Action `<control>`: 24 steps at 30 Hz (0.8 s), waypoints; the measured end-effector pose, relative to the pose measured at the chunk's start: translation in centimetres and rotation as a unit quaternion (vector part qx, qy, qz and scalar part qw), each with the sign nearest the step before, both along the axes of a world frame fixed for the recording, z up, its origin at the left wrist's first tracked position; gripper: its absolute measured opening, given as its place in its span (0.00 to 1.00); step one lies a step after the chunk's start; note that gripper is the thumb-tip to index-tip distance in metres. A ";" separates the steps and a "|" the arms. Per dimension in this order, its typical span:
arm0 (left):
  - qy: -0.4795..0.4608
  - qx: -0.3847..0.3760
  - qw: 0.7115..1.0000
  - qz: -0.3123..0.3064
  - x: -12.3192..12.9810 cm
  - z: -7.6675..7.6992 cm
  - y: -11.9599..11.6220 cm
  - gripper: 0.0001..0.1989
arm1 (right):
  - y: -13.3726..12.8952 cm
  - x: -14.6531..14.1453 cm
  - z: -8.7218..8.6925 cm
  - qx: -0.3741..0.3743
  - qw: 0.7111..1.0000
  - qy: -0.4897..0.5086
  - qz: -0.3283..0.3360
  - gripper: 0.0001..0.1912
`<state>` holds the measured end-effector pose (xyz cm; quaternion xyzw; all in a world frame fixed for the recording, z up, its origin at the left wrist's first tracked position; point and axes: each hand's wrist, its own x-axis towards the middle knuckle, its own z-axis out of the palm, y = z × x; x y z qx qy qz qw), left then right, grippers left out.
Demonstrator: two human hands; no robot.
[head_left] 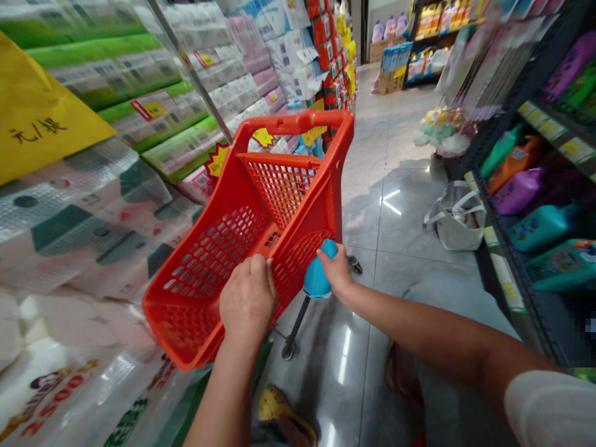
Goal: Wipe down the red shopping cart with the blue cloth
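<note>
A red plastic shopping cart (239,239) with perforated walls stands tilted across the view, its basket showing nothing inside. My left hand (249,295) is closed over the near side rim of the cart. My right hand (336,270) grips a blue object (318,276), which looks like a bottle with a narrow upper end, beside the cart's outer wall near its right end. The fingers behind the blue object are partly hidden.
Stacked tissue packs (153,112) line the left side, close to the cart. At right, a dark shelf (512,273) holds colourful bottles; a white bag (459,217) sits on the grey tiled floor (363,310). A yellow shoe (279,403) shows below.
</note>
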<state>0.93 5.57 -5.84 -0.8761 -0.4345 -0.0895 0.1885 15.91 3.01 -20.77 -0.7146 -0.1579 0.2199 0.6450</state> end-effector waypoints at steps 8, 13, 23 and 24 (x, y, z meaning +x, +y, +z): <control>-0.025 -0.067 0.997 -0.006 -0.6 0.6 -0.3 0.18 | -1.8 -2.6 5.1 0.155 0.937 -0.267 0.165 0.18; -0.090 -0.204 0.974 -0.036 -2.8 2.1 0.8 0.23 | -0.6 1.5 8.1 0.170 0.944 -0.281 -0.021 0.17; -0.189 -0.416 0.887 -0.063 -6.4 3.7 3.5 0.25 | -2.3 -1.7 7.9 0.164 0.854 -0.449 0.208 0.35; -0.187 -0.428 0.882 -0.055 -7.0 3.6 3.8 0.26 | -1.9 -0.5 8.1 0.168 0.868 -0.434 0.176 0.33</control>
